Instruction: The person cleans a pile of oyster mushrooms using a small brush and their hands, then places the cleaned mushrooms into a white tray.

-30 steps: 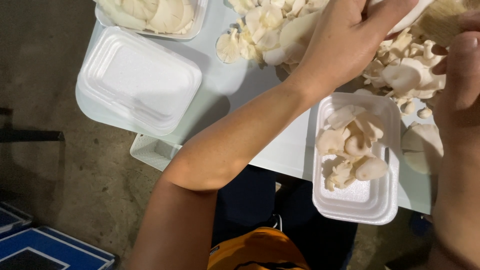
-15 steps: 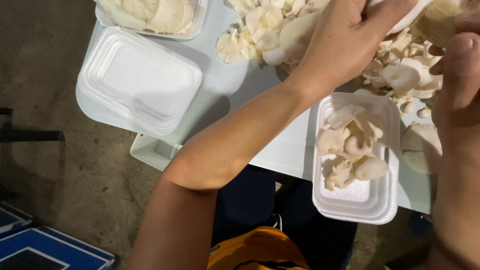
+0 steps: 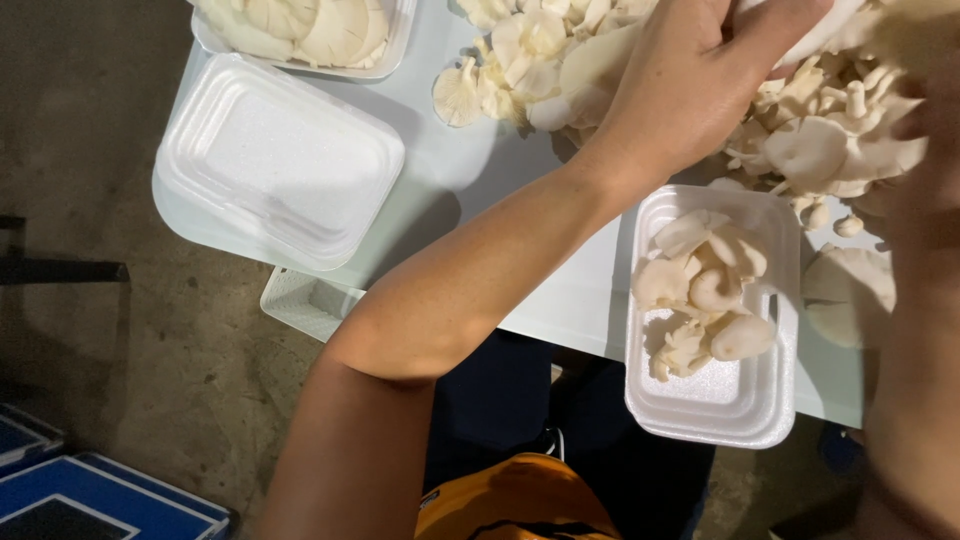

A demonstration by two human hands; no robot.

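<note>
Head view: looking down on a pale table (image 3: 470, 200) with foam trays and white mushrooms.
Left hand (image 3: 690, 85): closing around a pale mushroom piece (image 3: 820, 35) at the top edge, above the loose mushroom heap (image 3: 810, 140).
Right hand (image 3: 925, 120): blurring at the right edge beside the heap; its grip cannot be told.
Near tray (image 3: 715, 400): sitting at the table's front edge, holding a small cluster of mushrooms (image 3: 700, 290) in its far half (the near half is showing bare foam).
Empty tray stack (image 3: 275, 160): resting on the table's left corner, nothing inside.
Far tray (image 3: 300, 30): lying at the top edge, filled with flat mushroom caps.
Count: three foam trays are showing, two filled and one empty; one loose heap; two hands.
Below table: a white slotted crate (image 3: 305, 300) is sitting on the floor.
</note>
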